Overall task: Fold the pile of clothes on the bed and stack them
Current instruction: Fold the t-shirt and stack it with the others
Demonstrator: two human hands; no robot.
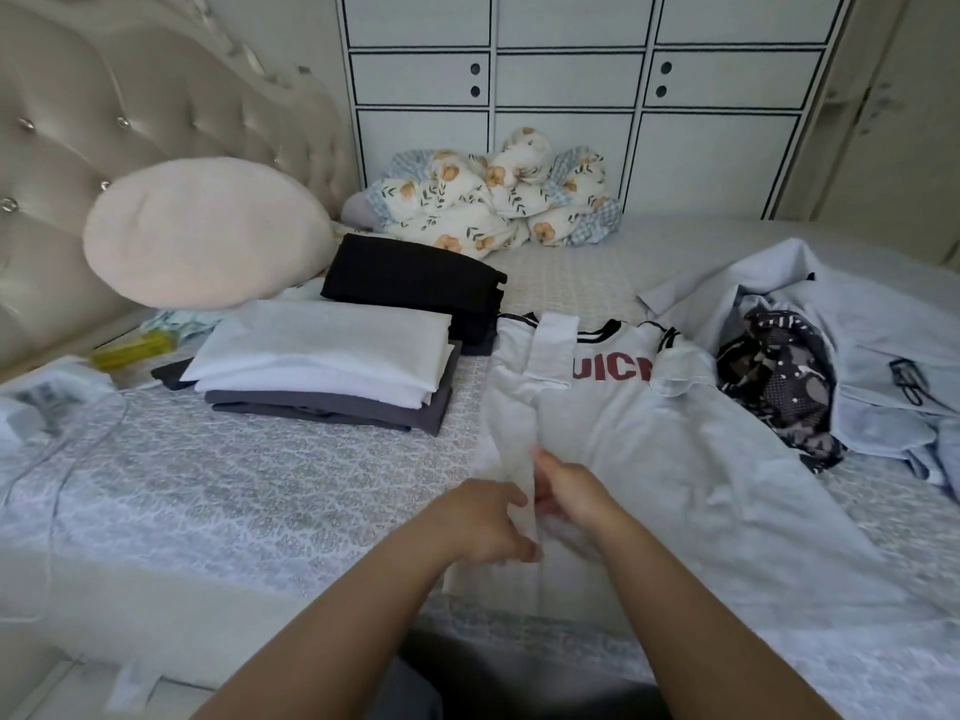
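Observation:
A white T-shirt [649, 439] with red letters and black-striped trim lies spread on the bed in front of me. Its left side is folded inward. My left hand [480, 522] pinches the folded left edge near the hem. My right hand [576, 493] grips the same fold just beside it. To the left stands a stack of folded clothes: white pieces [332, 356] on grey ones [363, 407]. A folded black stack [415, 283] lies behind it. On the right lies an unfolded heap: a pale blue garment [872, 324] and a black patterned piece [779, 381].
A round pink pillow [208, 231] leans on the tufted headboard [104, 106]. A floral duvet [493, 194] is bunched at the far side against white cabinets [571, 96]. A yellow object [132, 350] and a white cable [62, 459] lie at the left on the patterned bed sheet [260, 485].

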